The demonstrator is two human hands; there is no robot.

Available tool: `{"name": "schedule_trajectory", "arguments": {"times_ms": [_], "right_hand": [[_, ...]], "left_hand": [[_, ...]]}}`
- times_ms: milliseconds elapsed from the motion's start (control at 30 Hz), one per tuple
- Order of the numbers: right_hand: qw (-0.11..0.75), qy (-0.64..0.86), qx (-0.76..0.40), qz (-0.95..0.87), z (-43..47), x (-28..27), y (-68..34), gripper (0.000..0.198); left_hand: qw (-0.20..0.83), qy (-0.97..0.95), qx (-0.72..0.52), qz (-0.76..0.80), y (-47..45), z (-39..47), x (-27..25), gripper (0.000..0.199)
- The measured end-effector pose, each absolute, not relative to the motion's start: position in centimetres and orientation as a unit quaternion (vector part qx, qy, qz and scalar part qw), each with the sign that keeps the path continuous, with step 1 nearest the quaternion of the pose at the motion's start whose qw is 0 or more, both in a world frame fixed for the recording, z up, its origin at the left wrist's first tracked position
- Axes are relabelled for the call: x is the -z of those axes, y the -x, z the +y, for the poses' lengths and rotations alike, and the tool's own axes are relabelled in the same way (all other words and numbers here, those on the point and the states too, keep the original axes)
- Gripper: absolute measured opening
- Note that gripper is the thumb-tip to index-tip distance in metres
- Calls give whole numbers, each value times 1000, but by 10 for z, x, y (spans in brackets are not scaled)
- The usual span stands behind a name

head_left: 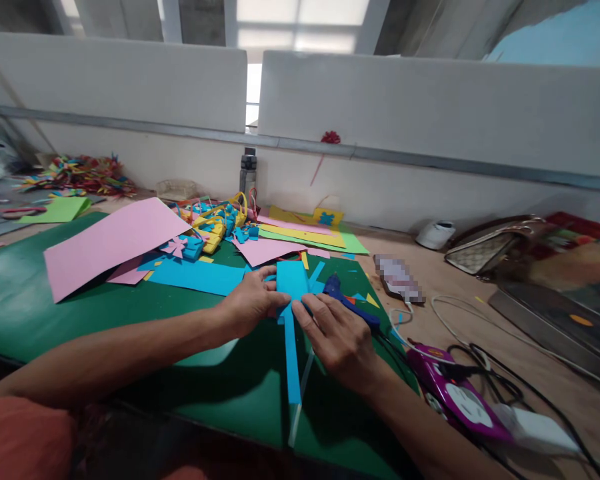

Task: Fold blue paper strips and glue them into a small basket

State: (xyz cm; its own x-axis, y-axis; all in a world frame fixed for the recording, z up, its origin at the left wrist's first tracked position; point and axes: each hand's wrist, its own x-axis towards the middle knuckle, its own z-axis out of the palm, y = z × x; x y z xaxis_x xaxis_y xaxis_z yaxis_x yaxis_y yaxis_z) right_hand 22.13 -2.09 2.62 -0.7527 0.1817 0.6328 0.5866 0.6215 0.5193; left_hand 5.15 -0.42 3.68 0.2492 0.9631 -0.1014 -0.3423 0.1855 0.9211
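Evidently the left hand [255,303] and right hand [343,340] pinch the blue piece [291,277] between them, a blue strip [292,363] below the fingers [307,325]; light, matched pressure should keep edges square.

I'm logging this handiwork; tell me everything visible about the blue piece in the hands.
The blue piece looks like felt or stiff paper, roughly rectangular from above, with a long narrow strip extending toward the camera. The left hand and right hand hold opposite sides over the green mat. Its underside is hidden.
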Motion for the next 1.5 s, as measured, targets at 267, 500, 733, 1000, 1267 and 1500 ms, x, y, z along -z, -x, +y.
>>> {"name": "schedule_trajectory", "arguments": {"times_ms": [267,500,733,1000,1267,1500], "right_hand": [[296,214,374,-853,-21,-29,-224,27],[330,198,357,-851,-22,-29,-226,24],[366,171,328,-854,-24,-28,-226,24],[381,144,286,-868,-30,-32,-222,27],[389,109,261,-877,-43,-40,-218,15],[376,103,269,-881,-47,-41,-216,8]], "left_hand": [[449,-670,-448,386,-31,-2,-45,33],[63,-844,-394,358,-14,3,-34,27],[-241,-862,-433,106,-6,11,-38,16],[-329,-864,-382,14,-5,-6,-50,23],[-374,-846,-373,65,-3,-10,-41,14],[-355,-856,-371,63,-4,-16,-39,20]]}}
